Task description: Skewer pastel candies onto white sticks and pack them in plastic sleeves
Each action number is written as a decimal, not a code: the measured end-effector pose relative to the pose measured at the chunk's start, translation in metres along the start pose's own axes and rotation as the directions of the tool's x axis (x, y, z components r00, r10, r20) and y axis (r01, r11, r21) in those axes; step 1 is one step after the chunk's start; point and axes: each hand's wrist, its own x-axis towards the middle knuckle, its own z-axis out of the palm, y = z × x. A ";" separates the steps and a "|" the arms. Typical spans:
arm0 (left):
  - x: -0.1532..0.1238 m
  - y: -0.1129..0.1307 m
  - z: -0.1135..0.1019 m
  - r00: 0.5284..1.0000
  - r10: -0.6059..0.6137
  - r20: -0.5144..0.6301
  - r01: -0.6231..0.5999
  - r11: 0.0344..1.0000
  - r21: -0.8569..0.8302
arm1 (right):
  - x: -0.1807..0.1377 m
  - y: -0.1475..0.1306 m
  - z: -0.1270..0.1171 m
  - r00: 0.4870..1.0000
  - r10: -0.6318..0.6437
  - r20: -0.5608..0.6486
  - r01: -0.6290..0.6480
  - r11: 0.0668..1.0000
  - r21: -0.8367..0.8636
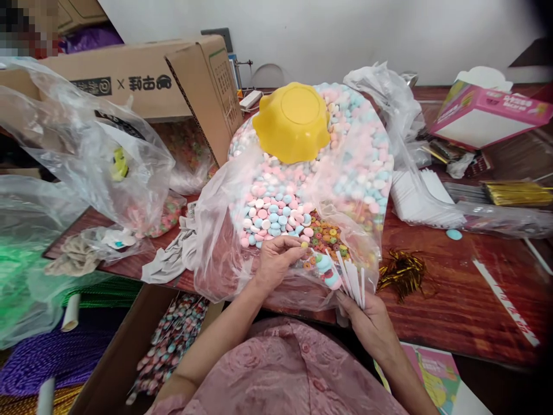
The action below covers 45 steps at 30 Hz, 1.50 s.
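Note:
My left hand (279, 259) pinches a small yellow ring-shaped piece (304, 245) between thumb and forefinger. In my right hand (371, 317) is a bundle of thin white sticks (353, 282), fanned out upward. Pastel blue and pink pieces (329, 274) are threaded at the near side of that bundle, close to my left fingertips. Both hands are over the front of an open clear plastic bag (220, 230). Inside lie many pink, blue and white button-shaped pieces (272, 216), with orange, green and red rings (326, 233) at the right.
A yellow scalloped bowl (298, 121) sits upside down on the pastel pieces. Behind at left stands a cardboard box (142, 80). To the right are white paper sticks (423, 196), gold twist ties (401, 274) and a pink carton (488, 109). A box of threaded pieces (173, 340) is below left.

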 end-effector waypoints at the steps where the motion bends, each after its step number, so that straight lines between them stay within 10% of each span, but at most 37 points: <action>1: 0.000 0.002 -0.001 1.000 -0.011 0.015 0.011 1.000 -0.005 | -0.001 0.001 -0.001 1.000 -0.005 0.028 0.005 1.000 -0.006; 13: -0.010 0.011 -0.006 0.903 -0.347 0.254 0.364 0.931 -0.025 | -0.006 -0.005 -0.006 0.963 -0.258 0.073 0.266 0.953 -0.143; 21: -0.005 0.006 0.009 0.877 -0.363 0.315 0.337 0.932 0.137 | -0.009 0.009 0.002 0.984 -0.112 -0.142 0.101 0.991 -0.084; 24: 0.018 0.016 0.007 0.904 -0.245 0.349 0.086 0.906 0.414 | -0.002 0.015 -0.007 0.976 -0.021 -0.217 0.017 1.000 -0.023; 29: 0.055 0.028 0.000 0.804 -0.074 0.590 -0.552 0.275 0.787 | 0.002 0.029 -0.031 0.945 0.019 -0.327 -0.033 0.999 -0.036; 36: 0.069 0.019 0.013 0.794 -0.204 0.572 -0.602 -0.136 0.787 | -0.005 0.029 -0.018 0.978 -0.088 -0.191 0.069 0.993 -0.100; 40: 0.064 0.019 0.016 0.796 -0.054 0.603 -0.599 0.070 0.797 | -0.004 0.028 -0.018 0.971 -0.096 -0.221 0.073 0.991 -0.109; 45: 0.038 0.020 0.014 0.965 -0.045 0.260 -0.077 0.894 0.440 | -0.005 0.024 -0.019 0.982 -0.076 -0.171 0.071 0.997 -0.035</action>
